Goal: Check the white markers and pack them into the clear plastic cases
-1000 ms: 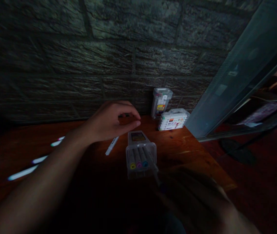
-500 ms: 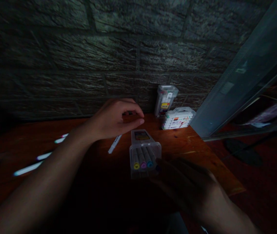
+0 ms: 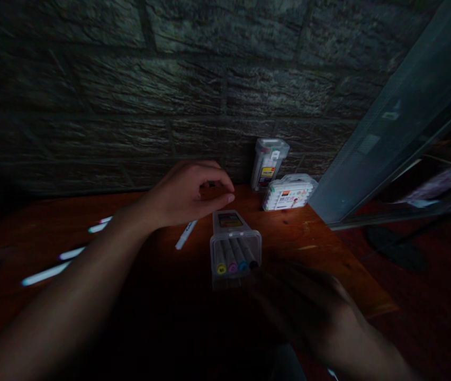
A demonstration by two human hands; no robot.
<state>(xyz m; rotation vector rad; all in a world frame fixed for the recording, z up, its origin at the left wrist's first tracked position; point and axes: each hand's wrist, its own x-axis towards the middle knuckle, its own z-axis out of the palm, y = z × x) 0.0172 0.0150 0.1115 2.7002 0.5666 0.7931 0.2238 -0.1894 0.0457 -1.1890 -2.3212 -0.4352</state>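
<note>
A clear plastic marker case [image 3: 236, 234] lies on the table with its end facing me. In it are several markers [image 3: 232, 254] with yellow, pink, blue and dark ends. My left hand [image 3: 194, 190] hovers just beyond and to the left of the case, thumb and curled fingers apart, holding nothing. My right hand [image 3: 308, 296], deep in shadow, is to the right of the case. Its fingers look stretched out, their tips close to the dark-ended marker; whether they touch is hard to see. A white marker [image 3: 186, 235] rests under my left wrist.
More loose markers [image 3: 46, 273] lie at the left on the wooden table [image 3: 313, 238]. Against the stone wall [image 3: 194, 90] stand an upright clear marker case [image 3: 266, 165] and a white marker box with a handle [image 3: 290, 193]. A grey post [image 3: 372, 121] rises beyond the table's right edge.
My right hand's fingertips have drawn back slightly from the dark-ended marker, which shows more plainly in the case. My left hand has stayed in place.
</note>
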